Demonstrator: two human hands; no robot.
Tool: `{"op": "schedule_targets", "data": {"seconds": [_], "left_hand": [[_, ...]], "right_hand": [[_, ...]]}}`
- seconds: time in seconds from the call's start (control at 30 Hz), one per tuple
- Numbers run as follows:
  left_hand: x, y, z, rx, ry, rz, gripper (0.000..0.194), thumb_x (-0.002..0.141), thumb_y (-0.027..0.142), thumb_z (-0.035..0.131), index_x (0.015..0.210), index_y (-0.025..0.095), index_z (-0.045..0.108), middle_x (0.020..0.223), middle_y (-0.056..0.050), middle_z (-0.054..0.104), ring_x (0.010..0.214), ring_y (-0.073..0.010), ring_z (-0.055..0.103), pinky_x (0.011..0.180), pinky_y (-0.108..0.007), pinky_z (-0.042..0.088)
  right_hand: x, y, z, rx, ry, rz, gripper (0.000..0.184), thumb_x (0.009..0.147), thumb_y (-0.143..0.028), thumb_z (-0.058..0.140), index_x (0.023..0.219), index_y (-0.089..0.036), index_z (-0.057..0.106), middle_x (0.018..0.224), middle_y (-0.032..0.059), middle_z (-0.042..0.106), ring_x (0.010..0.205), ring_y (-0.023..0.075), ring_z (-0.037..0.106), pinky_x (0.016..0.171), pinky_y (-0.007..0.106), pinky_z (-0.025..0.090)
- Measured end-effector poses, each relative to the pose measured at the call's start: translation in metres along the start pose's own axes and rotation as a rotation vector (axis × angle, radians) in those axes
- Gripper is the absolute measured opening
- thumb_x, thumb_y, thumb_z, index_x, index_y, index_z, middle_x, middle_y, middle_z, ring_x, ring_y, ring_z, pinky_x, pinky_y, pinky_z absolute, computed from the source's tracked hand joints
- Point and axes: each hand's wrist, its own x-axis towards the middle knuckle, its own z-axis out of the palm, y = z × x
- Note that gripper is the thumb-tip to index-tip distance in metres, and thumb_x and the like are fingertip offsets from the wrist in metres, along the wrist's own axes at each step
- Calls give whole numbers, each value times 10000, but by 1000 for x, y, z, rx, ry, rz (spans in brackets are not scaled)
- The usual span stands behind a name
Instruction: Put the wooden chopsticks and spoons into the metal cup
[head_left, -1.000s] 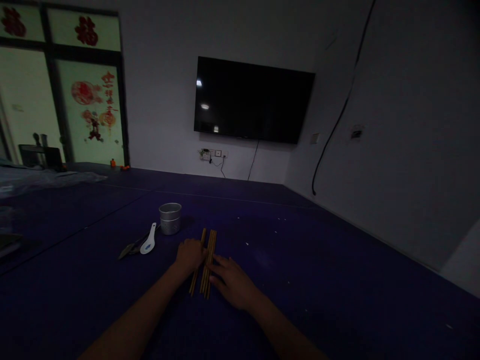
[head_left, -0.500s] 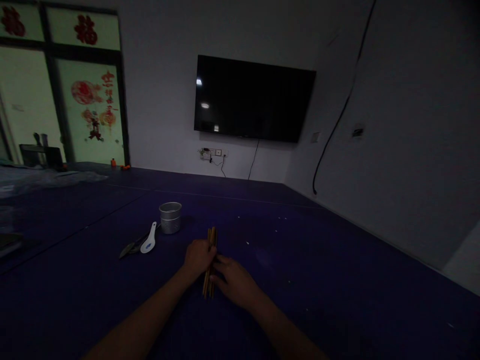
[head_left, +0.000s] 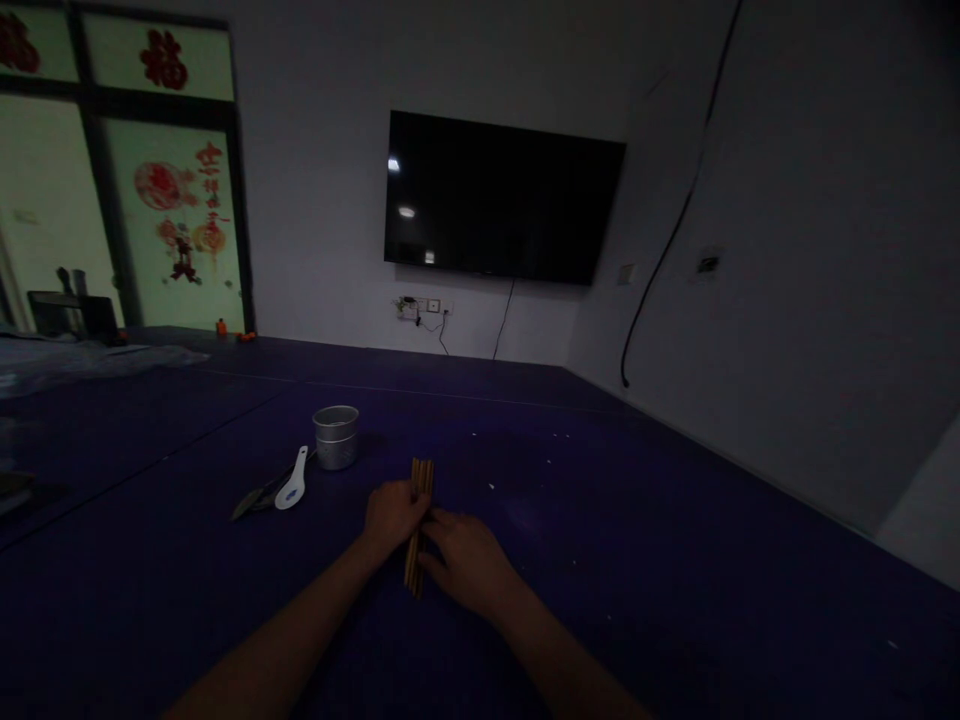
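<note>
Chopsticks (head_left: 414,565) stand out in a tight bundle between the left hand (head_left: 393,514) and the right hand (head_left: 466,562), fingers of both closed on its sides. Beyond the left fingers, on the purple bench (head_left: 675,560), sits a metal cup (head_left: 337,438); a white spoon (head_left: 292,482) lies nearer them, beside darker utensils (head_left: 256,500).

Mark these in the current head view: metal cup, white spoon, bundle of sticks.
Metal cup (head_left: 337,450): head view, on its outer side wall.
White spoon (head_left: 290,493): head view, on its bowl.
Bundle of sticks (head_left: 413,573): head view, on the near end below the hands.
</note>
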Motion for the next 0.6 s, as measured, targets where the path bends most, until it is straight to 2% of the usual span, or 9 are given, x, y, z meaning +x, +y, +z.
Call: {"op": "schedule_targets", "data": {"seconds": [0.17, 0.6], "left_hand": [[-1, 0, -1, 5, -6, 20, 350, 850, 399, 394, 859, 186, 672, 860, -65, 707, 798, -191, 648, 669, -260, 419], [0, 0, 1, 39, -2, -7, 358, 844, 406, 395, 851, 197, 686, 912, -77, 706, 839, -206, 645, 702, -273, 431]], "right_hand": [[-1, 2, -2, 11, 0, 23, 304, 863, -349, 492, 1117, -202, 573, 1150, 93, 602, 1056, 256, 563, 907, 378, 402], [-3, 4, 0, 83, 10, -17, 288, 867, -329, 497, 1124, -226, 577, 1163, 57, 606, 1052, 224, 564, 909, 339, 395]]}}
